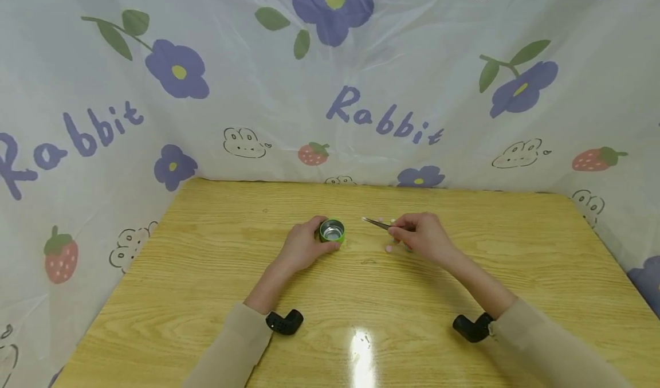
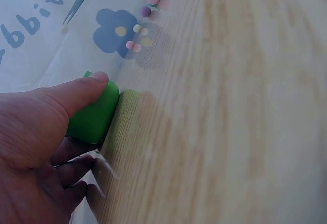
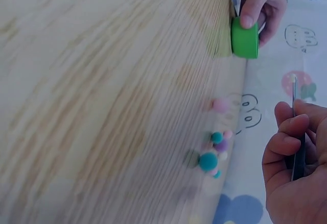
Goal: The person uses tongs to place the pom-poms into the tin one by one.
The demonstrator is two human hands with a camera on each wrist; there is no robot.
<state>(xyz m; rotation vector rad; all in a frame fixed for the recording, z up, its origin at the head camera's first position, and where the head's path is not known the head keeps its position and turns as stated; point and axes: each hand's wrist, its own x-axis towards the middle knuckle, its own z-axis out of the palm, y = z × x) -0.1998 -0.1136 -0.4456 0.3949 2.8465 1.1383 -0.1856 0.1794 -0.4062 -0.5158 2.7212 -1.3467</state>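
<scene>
A small round green cup [image 1: 332,242] with a shiny metal inside stands upright on the wooden table. My left hand [image 1: 301,247] holds it by the side, thumb on the near wall and fingers around the far one. In the left wrist view the thumb presses on the green wall. My right hand [image 1: 425,239] pinches dark, slim tweezers [image 1: 377,224], pointed left toward the cup. A tiny whitish ball [image 1: 364,219] sits at their tips, above the table and apart from the cup.
Several little balls lie on the table near my right hand, among them a teal ball [image 3: 208,161], a pink ball [image 3: 219,105] and a purple ball [image 3: 220,146]. A printed curtain [image 1: 258,90] hangs behind the table [image 1: 232,204].
</scene>
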